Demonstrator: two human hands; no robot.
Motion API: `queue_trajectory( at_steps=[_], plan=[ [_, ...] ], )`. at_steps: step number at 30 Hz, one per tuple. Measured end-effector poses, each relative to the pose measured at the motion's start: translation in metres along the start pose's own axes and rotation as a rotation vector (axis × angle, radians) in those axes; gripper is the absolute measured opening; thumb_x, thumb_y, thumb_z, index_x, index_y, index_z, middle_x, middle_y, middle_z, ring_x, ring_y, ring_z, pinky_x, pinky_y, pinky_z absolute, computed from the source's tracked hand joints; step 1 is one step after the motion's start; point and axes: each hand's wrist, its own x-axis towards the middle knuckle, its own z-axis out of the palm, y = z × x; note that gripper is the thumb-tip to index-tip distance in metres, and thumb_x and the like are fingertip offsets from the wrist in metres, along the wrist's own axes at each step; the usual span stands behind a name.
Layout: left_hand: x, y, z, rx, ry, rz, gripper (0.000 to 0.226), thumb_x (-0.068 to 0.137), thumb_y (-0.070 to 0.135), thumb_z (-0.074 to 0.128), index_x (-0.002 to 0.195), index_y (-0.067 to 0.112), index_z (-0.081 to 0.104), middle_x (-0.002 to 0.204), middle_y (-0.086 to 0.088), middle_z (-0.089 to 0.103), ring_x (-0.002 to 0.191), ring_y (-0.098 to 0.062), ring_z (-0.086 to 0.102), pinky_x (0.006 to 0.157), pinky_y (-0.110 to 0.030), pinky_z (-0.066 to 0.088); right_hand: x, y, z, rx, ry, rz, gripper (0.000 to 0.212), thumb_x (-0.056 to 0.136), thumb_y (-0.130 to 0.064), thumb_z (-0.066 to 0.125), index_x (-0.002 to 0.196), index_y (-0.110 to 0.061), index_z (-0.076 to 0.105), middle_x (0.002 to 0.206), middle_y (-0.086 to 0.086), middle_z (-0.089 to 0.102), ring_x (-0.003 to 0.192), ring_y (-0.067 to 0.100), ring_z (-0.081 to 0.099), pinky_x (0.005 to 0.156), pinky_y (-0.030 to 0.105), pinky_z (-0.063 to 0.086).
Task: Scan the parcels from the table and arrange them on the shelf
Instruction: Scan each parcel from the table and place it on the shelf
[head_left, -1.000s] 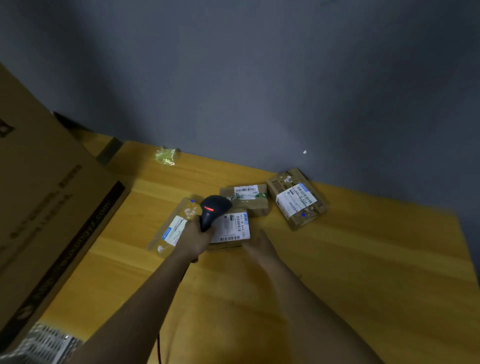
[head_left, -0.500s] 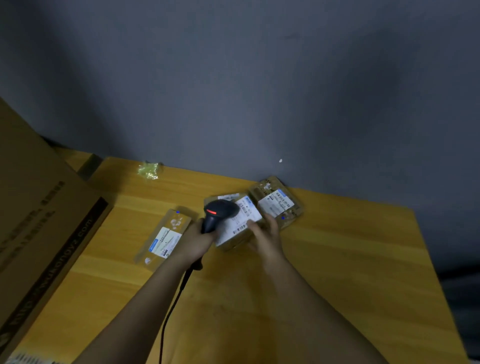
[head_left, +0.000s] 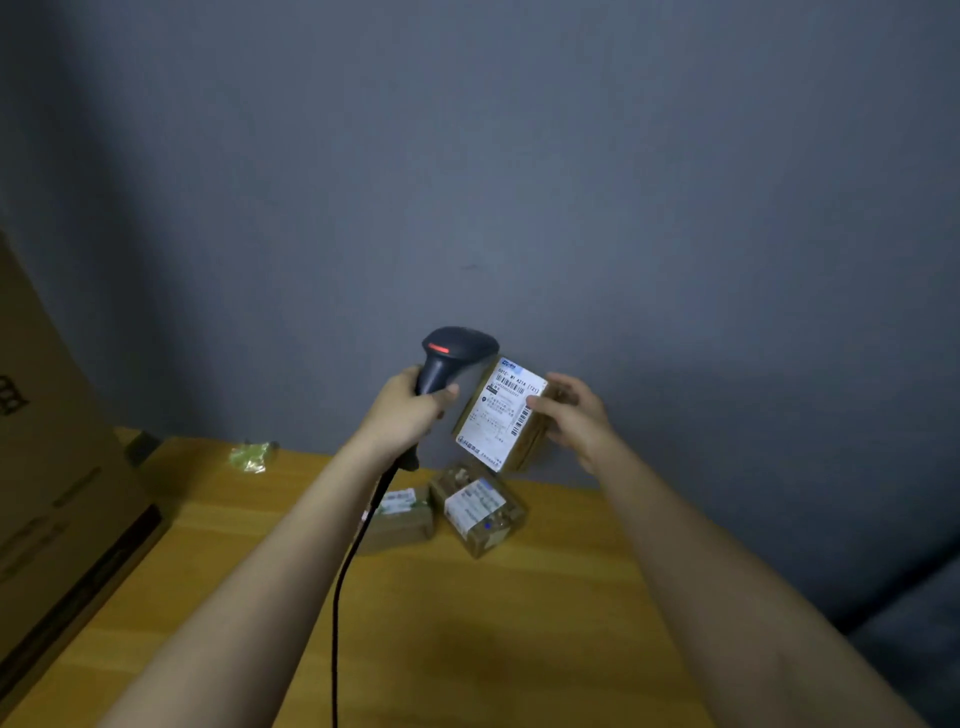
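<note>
Well above the tabletop (head_left: 519, 623), the right hand (head_left: 574, 418) grips the raised parcel (head_left: 501, 415) by its edge, while the left hand (head_left: 410, 410) is wrapped around the scanner (head_left: 452, 356). Tilt the label squarely toward the scanner's head, thumb off the barcode (head_left: 521, 421).

Both hands raised: left (head_left: 410, 410) gripping, right (head_left: 574, 415) gripping.

Two bare forearms, seemingly sleeveless to the frame edge; left hand (head_left: 402, 410), right hand (head_left: 574, 415).

Brown labelled parcel (head_left: 501, 415) held tilted; two parcels (head_left: 480, 512), blurry, on table (head_left: 519, 623).
</note>
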Motion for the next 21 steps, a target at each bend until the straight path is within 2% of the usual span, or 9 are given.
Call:
queue_trajectory(
  at_steps=[3,7,11,15,21],
  plan=[
    [-0.005,0.027,0.0,-0.031,-0.062,0.054,0.023,0.093,0.021,0.057,0.114,0.015,0.052,0.086,-0.006,0.059,0.068,-0.017,0.051,0.066,-0.029,0.044,0.003,-0.022,-0.012,0.022,-0.017,-0.024,0.043,0.083,-0.007,0.072,0.12,-0.022,0.055,0.12,0.0,0.06,0.108,0.022,0.061,0.086,0.038,0.052],
    [-0.009,0.046,0.004,-0.007,-0.122,0.094,0.03,0.094,0.018,0.056,0.122,0.017,0.046,0.091,-0.001,0.056,0.075,-0.012,0.053,0.067,-0.026,0.044,0.005,-0.038,-0.023,0.015,-0.013,-0.047,0.045,0.082,-0.007,0.073,0.121,-0.022,0.055,0.122,0.0,0.061,0.111,0.023,0.061,0.087,0.04,0.051],
    [-0.011,0.051,0.007,0.032,-0.115,0.118,0.033,0.094,0.018,0.055,0.125,0.016,0.044,0.098,-0.005,0.058,0.078,-0.014,0.053,0.068,-0.026,0.046,0.009,-0.044,-0.03,0.02,0.0,-0.058,0.041,0.082,-0.007,0.073,0.115,-0.024,0.057,0.125,0.001,0.062,0.112,0.024,0.061,0.097,0.047,0.049],
    [-0.011,0.047,0.006,0.056,-0.128,0.108,0.037,0.093,0.016,0.056,0.128,0.018,0.045,0.099,-0.005,0.057,0.077,-0.016,0.052,0.068,-0.027,0.046,0.013,-0.048,-0.037,0.02,0.009,-0.07,0.041,0.082,-0.008,0.074,0.115,-0.025,0.057,0.124,0.0,0.062,0.112,0.024,0.061,0.096,0.045,0.049],
    [-0.012,0.034,0.008,0.13,-0.164,0.072,0.036,0.093,0.018,0.055,0.127,0.02,0.044,0.095,-0.005,0.056,0.08,-0.016,0.053,0.07,-0.027,0.046,0.015,-0.048,-0.04,0.017,0.023,-0.077,0.041,0.083,-0.005,0.071,0.117,-0.024,0.056,0.12,0.0,0.062,0.111,0.024,0.061,0.084,0.037,0.048]
  ],
)
